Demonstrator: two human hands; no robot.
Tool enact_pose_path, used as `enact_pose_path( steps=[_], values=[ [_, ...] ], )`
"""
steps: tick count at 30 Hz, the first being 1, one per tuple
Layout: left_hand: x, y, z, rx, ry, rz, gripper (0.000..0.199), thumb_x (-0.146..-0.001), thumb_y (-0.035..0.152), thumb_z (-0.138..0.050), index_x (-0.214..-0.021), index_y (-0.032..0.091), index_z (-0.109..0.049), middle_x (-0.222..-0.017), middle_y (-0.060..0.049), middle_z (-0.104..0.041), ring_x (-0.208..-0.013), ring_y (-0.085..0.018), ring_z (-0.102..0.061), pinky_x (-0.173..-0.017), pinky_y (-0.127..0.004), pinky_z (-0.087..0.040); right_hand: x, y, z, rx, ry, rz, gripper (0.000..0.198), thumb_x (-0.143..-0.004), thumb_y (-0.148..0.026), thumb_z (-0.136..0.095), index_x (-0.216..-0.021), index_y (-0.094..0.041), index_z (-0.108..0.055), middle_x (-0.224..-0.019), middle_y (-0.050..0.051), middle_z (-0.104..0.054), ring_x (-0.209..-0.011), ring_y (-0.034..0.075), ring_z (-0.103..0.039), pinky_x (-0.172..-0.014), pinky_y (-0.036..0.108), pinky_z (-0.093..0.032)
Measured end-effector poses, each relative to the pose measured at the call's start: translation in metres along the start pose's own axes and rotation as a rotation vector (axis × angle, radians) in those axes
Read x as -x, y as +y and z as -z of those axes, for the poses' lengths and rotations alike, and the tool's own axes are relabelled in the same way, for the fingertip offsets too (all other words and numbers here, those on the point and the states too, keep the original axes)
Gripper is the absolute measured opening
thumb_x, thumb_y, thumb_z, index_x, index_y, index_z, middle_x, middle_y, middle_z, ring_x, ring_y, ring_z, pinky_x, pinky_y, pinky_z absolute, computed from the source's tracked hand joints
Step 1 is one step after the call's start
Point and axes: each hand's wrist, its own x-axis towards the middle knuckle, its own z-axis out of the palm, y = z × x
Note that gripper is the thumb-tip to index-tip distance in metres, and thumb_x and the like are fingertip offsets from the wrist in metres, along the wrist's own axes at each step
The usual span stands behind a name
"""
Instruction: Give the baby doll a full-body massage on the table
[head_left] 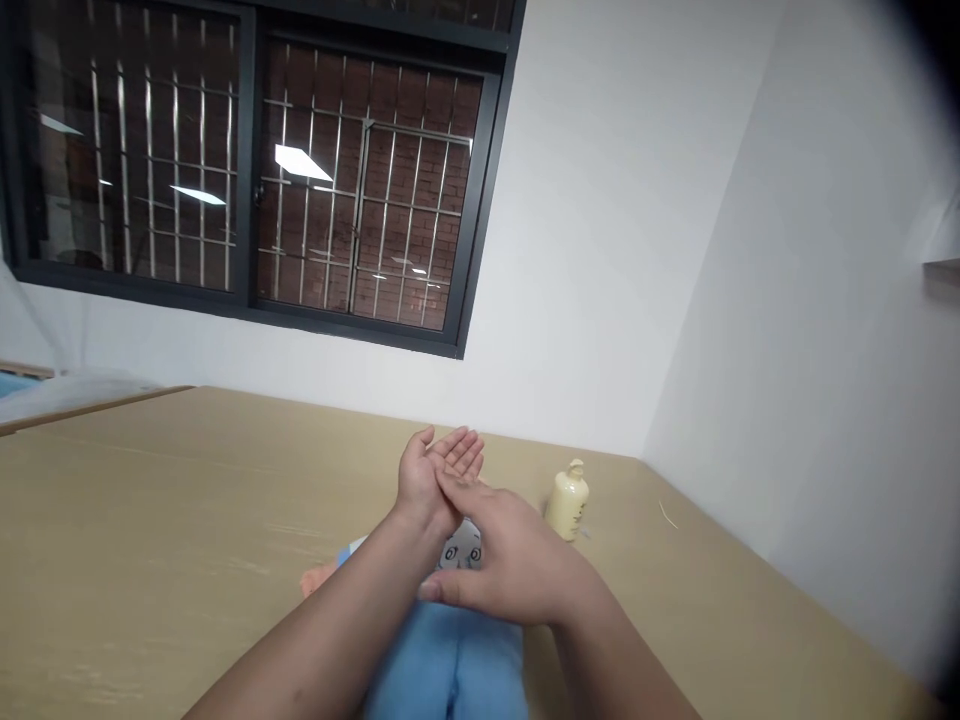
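My left hand (439,475) is held palm up with its fingers stretched out. Across its palm and wrist lie the fingers of my right hand (510,545), whose thumb stands apart below. Neither hand shows any object in it. Beneath them, on the table, is a doll-like figure in blue trousers (427,650) and a top with a grey cartoon face (463,548). A small orange-pink part (316,578), perhaps its hand, sticks out at the left. My hands and forearms hide much of the figure. To the right of my right hand stands a pale yellow pump bottle (568,505).
The tan table (187,510) reaches back to a white wall with a dark-framed, barred window (360,190). A thin pale strip (667,515) lies right of the bottle. Clear plastic sheeting (82,390) is at the far left. Another wall (817,350) borders the right side.
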Motion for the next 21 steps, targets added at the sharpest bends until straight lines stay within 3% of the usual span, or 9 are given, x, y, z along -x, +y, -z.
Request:
enact_pose_path(
  steps=[6,9,12,17,21],
  values=[
    [0.010,-0.007,-0.006,-0.030,-0.019,0.026,0.043,-0.089,0.045,-0.050,-0.106,0.009,-0.066,-0.116,-0.020,-0.068,-0.107,-0.028,-0.069,-0.088,-0.037,-0.057,-0.010,0.018,-0.006,0.045,-0.032,-0.050,0.115,-0.072,-0.069,-0.075,-0.160,-0.022,-0.018,-0.167,0.011,-0.017,-0.155,0.034,-0.012,-0.126,0.055,-0.016],
    [0.005,-0.007,-0.005,-0.070,-0.005,0.035,0.042,-0.091,0.043,-0.048,-0.102,0.008,-0.066,-0.107,-0.020,-0.069,-0.099,-0.027,-0.070,-0.087,-0.036,-0.057,-0.013,0.029,-0.006,0.083,-0.066,-0.079,0.112,-0.075,-0.068,-0.072,-0.160,-0.024,-0.014,-0.167,0.010,-0.011,-0.155,0.033,-0.009,-0.125,0.058,-0.011],
    [-0.004,0.000,-0.001,-0.085,0.010,0.026,0.042,-0.092,0.042,-0.047,-0.104,0.006,-0.065,-0.100,-0.019,-0.069,-0.093,-0.026,-0.070,-0.084,-0.035,-0.057,-0.013,0.034,-0.006,0.118,-0.068,-0.098,0.104,-0.078,-0.067,-0.069,-0.160,-0.023,-0.020,-0.166,0.011,-0.021,-0.154,0.034,-0.018,-0.124,0.057,-0.017],
    [-0.015,0.016,0.005,-0.082,0.017,0.006,0.051,-0.091,0.044,-0.047,-0.117,0.003,-0.062,-0.110,-0.022,-0.067,-0.102,-0.028,-0.070,-0.086,-0.034,-0.057,-0.005,0.017,-0.001,0.061,-0.083,-0.081,0.094,-0.082,-0.062,-0.068,-0.158,-0.024,-0.028,-0.159,0.010,-0.040,-0.145,0.032,-0.039,-0.116,0.049,-0.037],
    [-0.014,0.018,0.005,-0.062,-0.005,-0.001,0.054,-0.089,0.046,-0.049,-0.123,0.005,-0.060,-0.116,-0.023,-0.067,-0.108,-0.030,-0.068,-0.090,-0.036,-0.056,0.001,-0.002,0.000,0.011,-0.071,-0.022,0.093,-0.082,-0.061,-0.068,-0.158,-0.026,-0.027,-0.157,0.009,-0.042,-0.143,0.032,-0.042,-0.114,0.050,-0.039]
  ],
)
